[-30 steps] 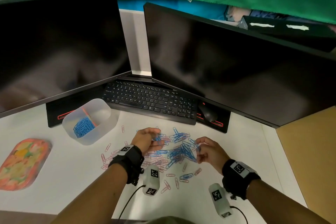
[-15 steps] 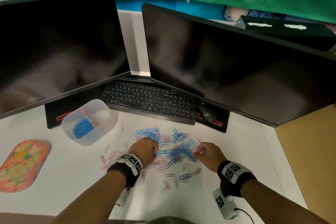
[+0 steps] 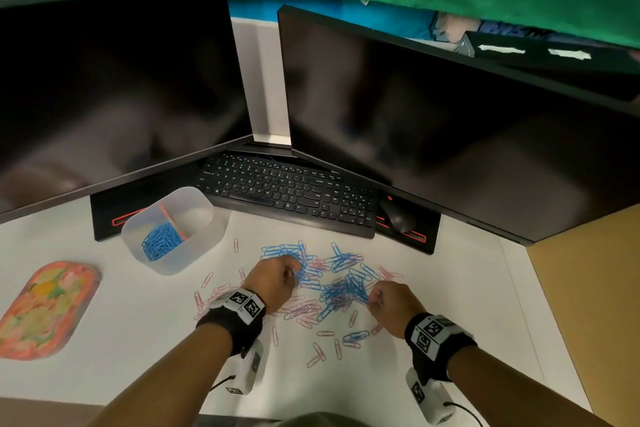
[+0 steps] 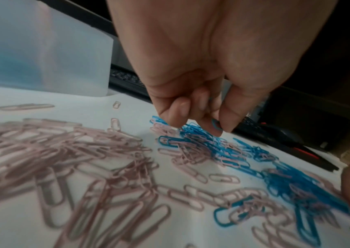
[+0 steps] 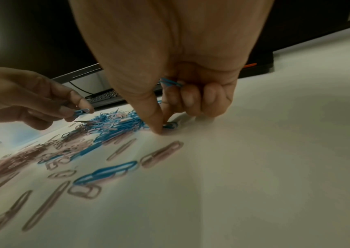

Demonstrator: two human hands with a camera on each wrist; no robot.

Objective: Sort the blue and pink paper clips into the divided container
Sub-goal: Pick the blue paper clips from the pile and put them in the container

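We judged the clips light, thin, stiff wire w/ a slick coating, prone to hooking each other in the heap, so best taken singly at one end loop w/ fingertip pinch, or raked into the palm. Blue paper clips [image 3: 341, 288] lay mixed w/ pink paper clips [image 3: 298, 310] on the white bench [image 3: 121, 340], center of the head frame; more pinks spread lower left of the heap. Divided container [image 3: 204, 246] sat upper left of the heap, blues already in its near-left compartment; other side looked empty.

Left hand [image 3: 273, 279] was knuckles-up over the heap's left edge, fingers curled down; in the left wrist view thumb + fingertips [image 4: 178, 110] pinched a blue clip [image 4: 216, 125], tips just above the pile. Right hand [image 3: 394, 302] was at the heap's right edge, wrist bent down; in the right wrist view its curled fingers [image 5: 207, 100] held a few blues [image 5: 170, 82] against the palm while thumb + index pressed on another blue clip [image 5: 170, 125] flat on the bench. Whether that one was gripped yet, can't tell.
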